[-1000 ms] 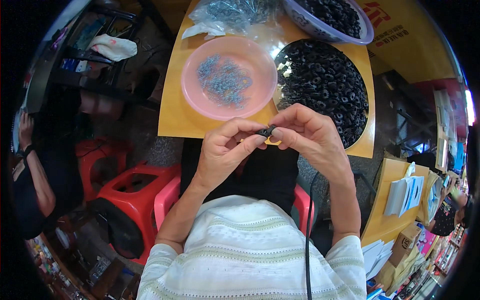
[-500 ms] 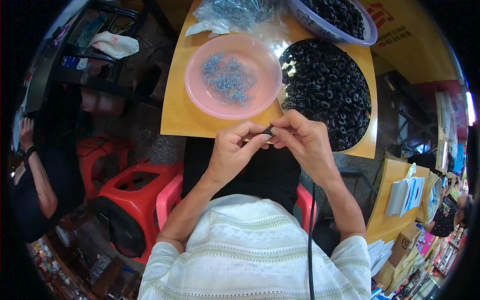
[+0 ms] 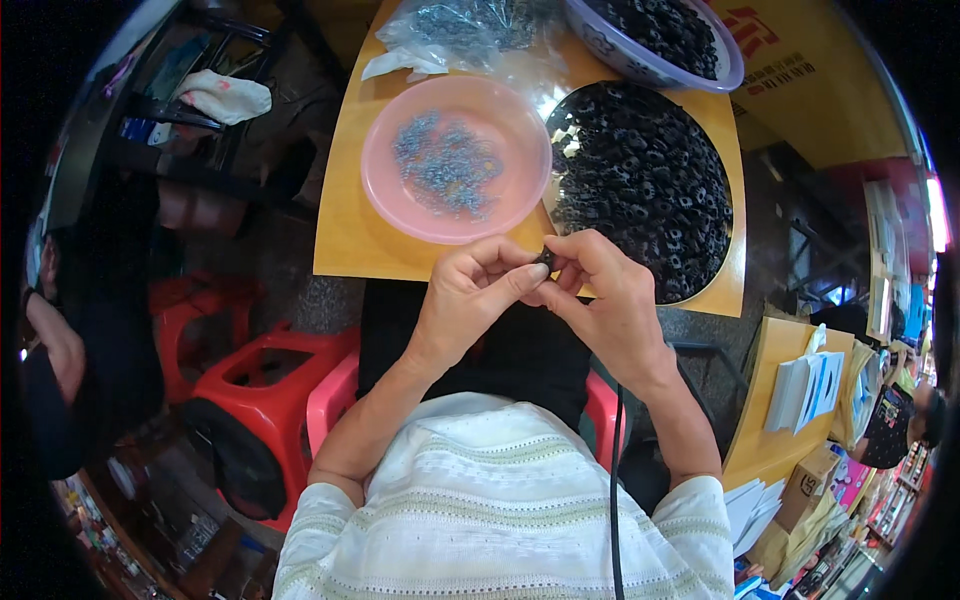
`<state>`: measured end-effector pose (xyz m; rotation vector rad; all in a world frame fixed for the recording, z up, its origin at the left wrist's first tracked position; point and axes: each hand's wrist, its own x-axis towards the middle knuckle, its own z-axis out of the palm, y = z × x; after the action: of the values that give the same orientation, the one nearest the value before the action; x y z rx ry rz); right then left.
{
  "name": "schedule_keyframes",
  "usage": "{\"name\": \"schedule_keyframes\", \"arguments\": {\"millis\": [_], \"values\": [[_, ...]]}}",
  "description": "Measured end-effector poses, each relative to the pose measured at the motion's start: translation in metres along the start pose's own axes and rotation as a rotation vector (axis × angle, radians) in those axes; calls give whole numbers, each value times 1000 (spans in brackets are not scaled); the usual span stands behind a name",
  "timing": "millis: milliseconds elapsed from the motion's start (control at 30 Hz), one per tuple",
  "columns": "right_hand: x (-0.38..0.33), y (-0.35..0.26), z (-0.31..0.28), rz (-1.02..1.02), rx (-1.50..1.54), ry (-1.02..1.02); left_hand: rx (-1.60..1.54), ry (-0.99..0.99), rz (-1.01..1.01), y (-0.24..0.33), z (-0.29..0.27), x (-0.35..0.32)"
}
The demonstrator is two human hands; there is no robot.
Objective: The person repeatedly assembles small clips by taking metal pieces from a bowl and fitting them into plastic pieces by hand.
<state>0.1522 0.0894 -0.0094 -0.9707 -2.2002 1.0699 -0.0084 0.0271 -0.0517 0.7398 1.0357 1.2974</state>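
My left hand [image 3: 470, 300] and my right hand [image 3: 607, 295] meet fingertip to fingertip at the near edge of a small yellow table [image 3: 350, 230]. Between the fingertips of both hands sits one small black ring-shaped part [image 3: 545, 260], mostly hidden by the fingers. Just beyond my left hand stands a pink plate [image 3: 385, 190] holding several small blue-grey metal pieces [image 3: 445, 165]. Beyond my right hand lies a large heap of black ring parts [image 3: 645, 185].
A pale bowl [image 3: 650, 70] of more black parts and a clear plastic bag [image 3: 470, 30] sit at the table's far side. Red plastic stools [image 3: 265, 375] stand at my left. Another person [image 3: 50, 340] is at the far left. A second yellow table [image 3: 780, 440] with papers is at my right.
Both hands stay together on the small black part, fingers shifting slightly around it. The view has tilted a little, so the table appears lower in the picture.
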Motion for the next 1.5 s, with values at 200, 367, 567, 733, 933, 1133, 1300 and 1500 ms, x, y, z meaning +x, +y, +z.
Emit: {"name": "schedule_keyframes", "arguments": {"millis": [200,367,567,733,933,1133,1300,1500], "values": [[-8,11,4,-90,-72,60,-48,9,-39,-3,5,-4],[-12,11,3,-95,-44,44,-54,3,-57,-1,8,-5],[-12,14,4,-57,-84,14,-34,-12,-36,-14,7,2],[-21,23,9,-48,-114,20,-20,-27,-93,-22,8,2],[-15,16,0,94,47,68,-92,-25,-84,-17,14,5],[-4,5,-29,359,372,-52,26,-38,-24,-12,11,-2],[2,11,-29,327,329,-68,-5,-24,-43,-13,8,-2],[4,6,-30,316,319,-44,49,-8,-28,-11,5,-4]]}}
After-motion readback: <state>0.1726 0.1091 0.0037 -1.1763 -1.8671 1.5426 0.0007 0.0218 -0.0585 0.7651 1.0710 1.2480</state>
